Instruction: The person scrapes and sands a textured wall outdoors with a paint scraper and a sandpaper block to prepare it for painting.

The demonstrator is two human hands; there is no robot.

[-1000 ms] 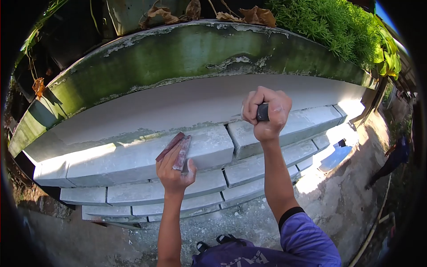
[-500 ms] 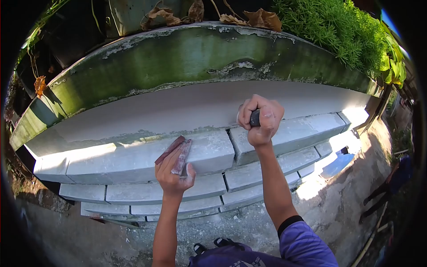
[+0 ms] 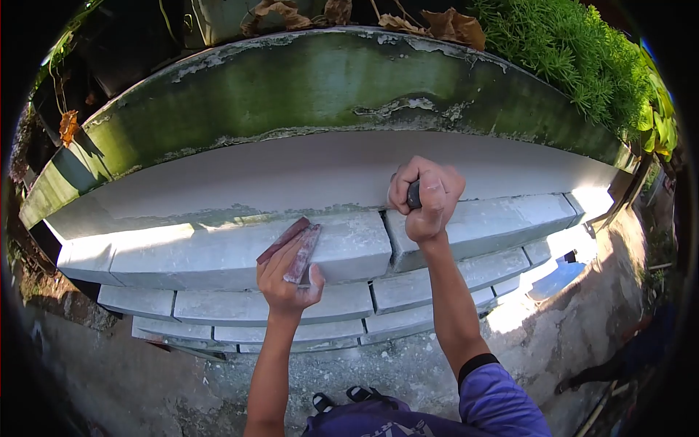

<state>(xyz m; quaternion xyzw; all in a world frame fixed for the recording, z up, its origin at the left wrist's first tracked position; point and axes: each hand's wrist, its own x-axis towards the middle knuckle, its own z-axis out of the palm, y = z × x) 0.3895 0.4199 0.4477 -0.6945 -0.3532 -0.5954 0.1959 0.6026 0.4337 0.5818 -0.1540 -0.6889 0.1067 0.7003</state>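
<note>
My left hand (image 3: 285,288) rests on the top course of pale grey blocks (image 3: 349,251), its fingers closed around a folded, dusty reddish-brown piece of sandpaper (image 3: 303,253). Higher and to the right, my right hand (image 3: 431,200) is a fist around a tool with a black handle (image 3: 414,194). The handle's end points toward me; the tool's working end is hidden by the fist. This fist is up against the smooth whitish wall face (image 3: 313,171), just above the blocks. White dust marks the fingers of both hands.
A mossy green ledge with peeling paint (image 3: 291,87) overhangs the wall face. Dry leaves (image 3: 455,28) and a bushy green plant (image 3: 561,58) sit on top. A bluish sheet-like object (image 3: 557,280) lies at the right end. Another person's dark-clothed leg (image 3: 619,364) shows at the right.
Both hands keep nearly the same position and grip. The view has shifted slightly. At the right edge, the other person's legs have moved lower and a little left.
</note>
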